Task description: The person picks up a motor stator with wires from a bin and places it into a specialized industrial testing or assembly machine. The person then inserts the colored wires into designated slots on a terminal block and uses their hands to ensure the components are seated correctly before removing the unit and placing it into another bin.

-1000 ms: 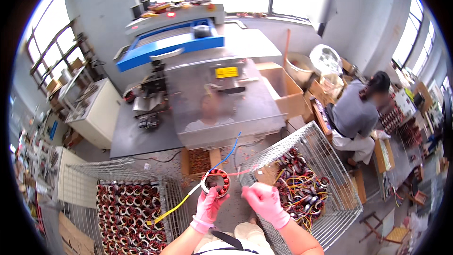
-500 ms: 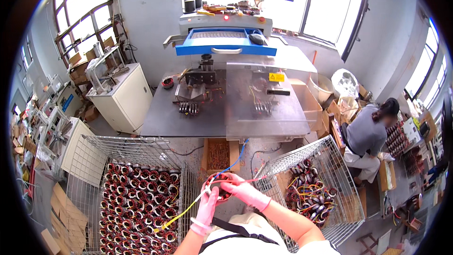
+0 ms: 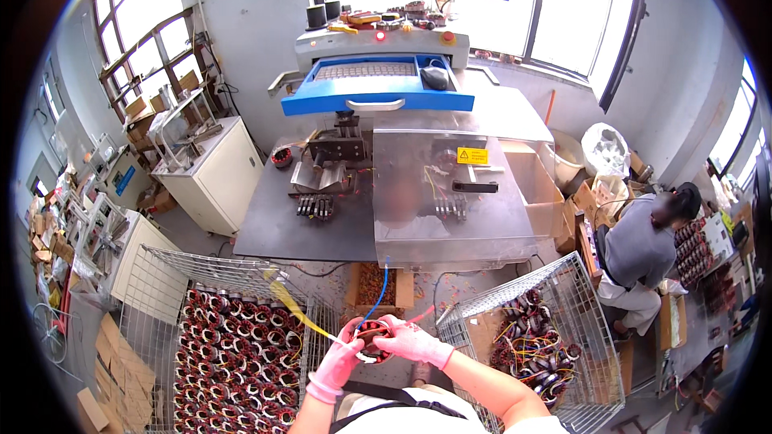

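Observation:
A ring-shaped motor stator (image 3: pixel 371 356) with dark red windings is held in front of my waist. My left hand (image 3: pixel 334 363), in a pink glove, grips its left side. From the right, my gloved right hand (image 3: pixel 412 342) has its fingers closed on the ring's upper right rim. A yellow lead (image 3: pixel 296 309) in pale sleeving sticks out to the upper left, blurred at its end. The blue lead (image 3: pixel 381 293) rises away from me, and a red lead (image 3: pixel 421 315) points to the right. My fingers hide part of the ring.
A wire basket (image 3: pixel 137 289) of stacked stators stands at left, another wire basket (image 3: pixel 605 329) with loose stators at right. Ahead is a machine table (image 3: pixel 261 229) with a clear guard (image 3: pixel 450 245) and blue keyboard drawer (image 3: pixel 322 102). A cardboard box (image 3: pixel 404 293) sits below. A co-worker (image 3: pixel 639 245) sits at right.
The yellow lead has swung from pointing lower left to upper left, and the stator has turned in my hands. Both hands keep hold. The whole view has shifted slightly.

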Action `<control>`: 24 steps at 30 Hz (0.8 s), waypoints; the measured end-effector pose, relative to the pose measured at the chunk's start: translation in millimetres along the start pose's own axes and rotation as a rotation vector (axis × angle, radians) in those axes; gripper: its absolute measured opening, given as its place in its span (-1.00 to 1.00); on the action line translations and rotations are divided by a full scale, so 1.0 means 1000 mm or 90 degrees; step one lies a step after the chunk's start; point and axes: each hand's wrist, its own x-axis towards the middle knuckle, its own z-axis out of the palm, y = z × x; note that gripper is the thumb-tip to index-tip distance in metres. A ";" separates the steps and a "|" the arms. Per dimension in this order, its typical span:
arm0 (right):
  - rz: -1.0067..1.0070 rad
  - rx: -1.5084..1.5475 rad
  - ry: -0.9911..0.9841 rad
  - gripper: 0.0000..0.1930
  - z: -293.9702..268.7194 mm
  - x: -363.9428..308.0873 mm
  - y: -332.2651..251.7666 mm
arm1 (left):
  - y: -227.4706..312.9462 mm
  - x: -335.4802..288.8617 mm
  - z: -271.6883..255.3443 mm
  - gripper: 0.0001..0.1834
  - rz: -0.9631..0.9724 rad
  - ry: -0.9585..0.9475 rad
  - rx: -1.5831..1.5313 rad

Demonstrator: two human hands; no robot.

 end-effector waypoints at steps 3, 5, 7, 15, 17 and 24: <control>0.051 -0.119 -0.042 -0.48 -0.017 0.002 -0.005 | -0.012 0.021 -0.002 -0.45 -0.025 0.041 0.190; 0.047 -0.220 -0.041 -0.52 -0.022 0.002 -0.008 | -0.028 0.031 -0.017 -0.50 -0.035 0.010 0.244; -0.010 -0.289 -0.049 -0.52 -0.024 0.005 0.006 | -0.042 0.040 -0.019 -0.53 0.028 -0.001 0.408; 0.006 0.079 -0.147 -0.37 -0.049 0.018 0.032 | -0.046 0.048 0.004 -0.61 0.130 0.077 0.211; 0.038 0.081 -0.129 -0.37 -0.036 0.023 0.041 | -0.044 0.048 0.003 -0.61 0.188 0.089 0.200; 0.096 0.124 -0.096 -0.28 -0.026 0.027 0.012 | -0.036 0.057 -0.028 -0.52 0.127 0.138 -0.148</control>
